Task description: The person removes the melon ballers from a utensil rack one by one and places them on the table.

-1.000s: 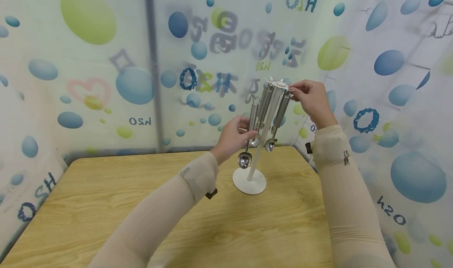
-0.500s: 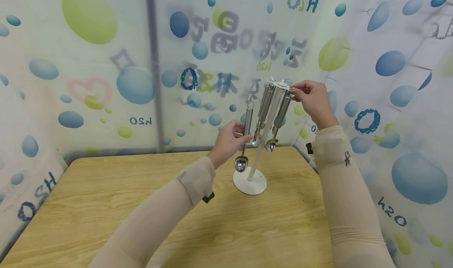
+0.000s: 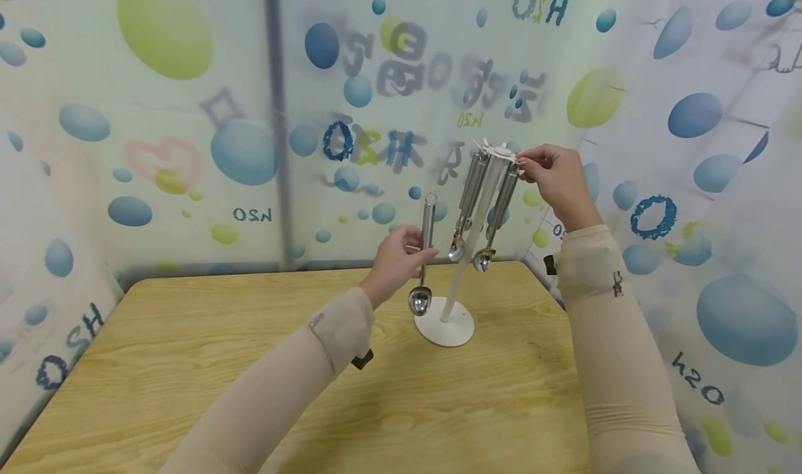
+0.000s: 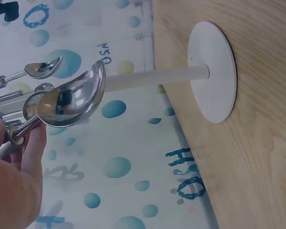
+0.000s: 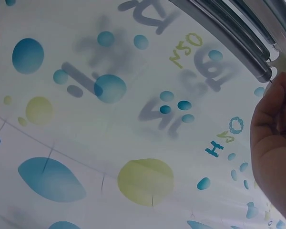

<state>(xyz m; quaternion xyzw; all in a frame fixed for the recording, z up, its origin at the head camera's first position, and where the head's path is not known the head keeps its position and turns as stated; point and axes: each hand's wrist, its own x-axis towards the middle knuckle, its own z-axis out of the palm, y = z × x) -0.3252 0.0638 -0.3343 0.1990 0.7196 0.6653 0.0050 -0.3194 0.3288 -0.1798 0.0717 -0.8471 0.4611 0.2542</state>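
My left hand (image 3: 397, 259) pinches the handle of a shiny metal ice cream scoop (image 3: 420, 300), upright and apart from the rack, bowl down. In the left wrist view the bowl of the scoop (image 4: 74, 98) sits close to the camera, with a small joint beside the fingers. A white rotating rack (image 3: 499, 152) on a pole carries several steel utensils hanging by their handles, among them a ladle-like one (image 3: 484, 259). My right hand (image 3: 555, 180) pinches the rim of the rack's top; its fingertips are partly hidden in the right wrist view.
The rack's round white base (image 3: 446, 328) stands on a wooden table (image 3: 401, 404), near its back right. Printed curtains with blue and green ovals (image 3: 244, 150) close in behind and on both sides.
My left hand has moved left and down with the ice cream scoop, whose ring now stands clear of the rack. The right hand keeps its place on the rack top.
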